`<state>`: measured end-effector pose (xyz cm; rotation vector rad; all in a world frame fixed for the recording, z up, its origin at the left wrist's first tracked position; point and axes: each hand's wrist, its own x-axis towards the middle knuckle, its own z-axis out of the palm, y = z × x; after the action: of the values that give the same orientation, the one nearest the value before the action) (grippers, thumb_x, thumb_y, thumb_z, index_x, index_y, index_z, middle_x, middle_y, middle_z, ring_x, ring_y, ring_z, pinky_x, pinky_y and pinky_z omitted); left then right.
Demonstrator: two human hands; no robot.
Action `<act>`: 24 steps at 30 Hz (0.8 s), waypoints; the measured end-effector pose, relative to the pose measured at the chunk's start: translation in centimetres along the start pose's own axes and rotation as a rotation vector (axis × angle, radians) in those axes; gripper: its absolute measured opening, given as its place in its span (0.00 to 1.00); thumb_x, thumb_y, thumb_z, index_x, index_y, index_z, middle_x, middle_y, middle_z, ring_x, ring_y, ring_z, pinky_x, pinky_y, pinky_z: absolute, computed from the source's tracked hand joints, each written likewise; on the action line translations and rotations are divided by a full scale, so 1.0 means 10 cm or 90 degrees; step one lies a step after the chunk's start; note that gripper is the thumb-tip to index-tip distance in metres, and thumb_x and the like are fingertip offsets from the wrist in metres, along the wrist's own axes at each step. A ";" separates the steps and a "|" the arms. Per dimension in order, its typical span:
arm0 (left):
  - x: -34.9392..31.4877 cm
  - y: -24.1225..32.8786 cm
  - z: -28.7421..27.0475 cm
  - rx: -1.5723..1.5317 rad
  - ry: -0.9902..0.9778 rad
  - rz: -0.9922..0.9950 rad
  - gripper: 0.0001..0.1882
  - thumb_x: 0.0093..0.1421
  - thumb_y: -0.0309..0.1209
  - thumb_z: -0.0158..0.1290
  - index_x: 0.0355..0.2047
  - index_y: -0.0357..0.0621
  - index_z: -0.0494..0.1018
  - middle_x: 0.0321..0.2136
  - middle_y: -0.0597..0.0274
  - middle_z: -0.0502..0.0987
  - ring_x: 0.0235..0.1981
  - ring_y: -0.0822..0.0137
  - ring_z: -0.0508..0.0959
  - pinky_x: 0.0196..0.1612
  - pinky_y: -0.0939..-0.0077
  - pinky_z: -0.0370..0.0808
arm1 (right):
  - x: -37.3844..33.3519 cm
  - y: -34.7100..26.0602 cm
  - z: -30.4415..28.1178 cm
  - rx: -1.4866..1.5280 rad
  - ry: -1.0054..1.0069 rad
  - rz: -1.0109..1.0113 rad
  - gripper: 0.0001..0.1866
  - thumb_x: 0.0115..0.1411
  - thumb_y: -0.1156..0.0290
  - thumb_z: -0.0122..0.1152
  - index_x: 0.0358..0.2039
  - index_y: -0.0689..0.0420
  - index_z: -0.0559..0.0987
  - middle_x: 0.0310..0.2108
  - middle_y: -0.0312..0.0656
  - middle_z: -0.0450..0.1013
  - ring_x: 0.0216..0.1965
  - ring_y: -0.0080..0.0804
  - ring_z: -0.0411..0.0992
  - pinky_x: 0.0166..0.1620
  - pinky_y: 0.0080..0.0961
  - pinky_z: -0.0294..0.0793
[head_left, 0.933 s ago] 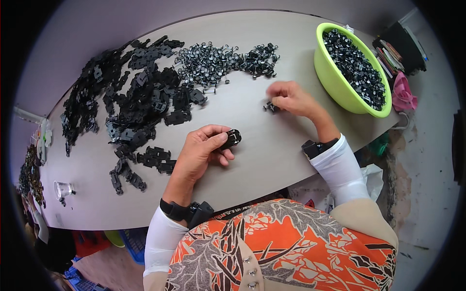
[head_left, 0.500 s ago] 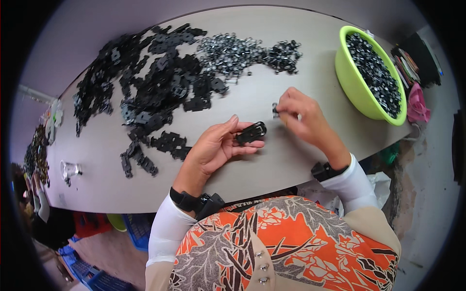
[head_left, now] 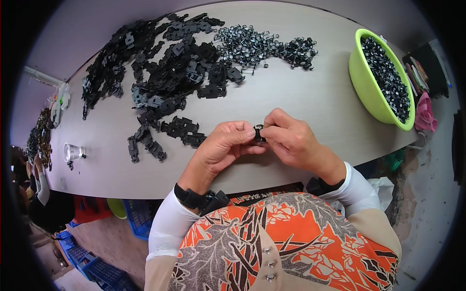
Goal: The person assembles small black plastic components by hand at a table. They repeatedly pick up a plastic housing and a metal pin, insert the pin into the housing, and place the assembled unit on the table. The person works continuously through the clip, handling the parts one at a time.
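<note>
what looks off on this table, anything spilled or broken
Nothing clearly stands out. Black parts and wheel pieces lie in loose heaps, and the green basin looks intact. Mildly odd: dark bits beside the clear cup at left, apart from the heaps; whether spilled, I can't tell.

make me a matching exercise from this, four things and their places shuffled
Things
1. small black part
2. lime-green basin
3. clear plastic cup
4. silver-and-black axle pile

Places
A. near the right end of the table
B. between the left hand and right hand
C. beside the heap of black plastic chassis pieces
D. near the table's left end

Pairs: 1-B, 2-A, 3-D, 4-C
</note>
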<state>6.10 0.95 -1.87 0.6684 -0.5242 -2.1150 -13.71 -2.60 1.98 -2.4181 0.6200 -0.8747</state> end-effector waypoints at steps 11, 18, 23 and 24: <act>-0.19 -0.03 0.10 0.168 0.033 0.054 0.09 0.58 0.29 0.56 0.25 0.39 0.69 0.26 0.60 0.76 0.29 0.68 0.79 0.35 0.76 0.78 | 0.04 -0.18 0.05 0.016 -0.094 -0.009 0.13 0.45 0.82 0.57 0.33 0.59 0.71 0.28 0.42 0.63 0.25 0.41 0.69 0.25 0.33 0.70; -0.65 -0.18 0.04 0.356 0.230 0.136 0.09 0.48 0.24 0.58 0.23 0.42 0.67 0.21 0.70 0.70 0.20 0.80 0.68 0.24 0.85 0.66 | 0.09 -0.37 0.24 0.180 -0.231 -0.044 0.23 0.44 0.83 0.55 0.44 0.58 0.68 0.34 0.42 0.66 0.28 0.46 0.71 0.31 0.35 0.74; -1.39 -0.13 0.06 0.372 0.486 0.215 0.06 0.44 0.21 0.55 0.23 0.40 0.68 0.19 0.69 0.69 0.19 0.79 0.68 0.22 0.84 0.64 | 0.34 0.20 0.15 0.081 -0.107 0.042 0.16 0.46 0.82 0.52 0.38 0.59 0.73 0.31 0.46 0.68 0.31 0.46 0.72 0.33 0.35 0.73; -1.58 -0.12 0.05 0.400 0.515 0.256 0.06 0.43 0.20 0.54 0.22 0.38 0.68 0.18 0.68 0.69 0.18 0.78 0.69 0.20 0.84 0.65 | 0.41 0.41 0.10 0.038 -0.050 0.101 0.14 0.46 0.82 0.52 0.36 0.59 0.73 0.30 0.46 0.69 0.32 0.46 0.72 0.33 0.36 0.72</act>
<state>13.15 14.57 2.19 1.5263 -0.7688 -1.1377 -11.19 -7.74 0.79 -2.3020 0.7353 -0.7197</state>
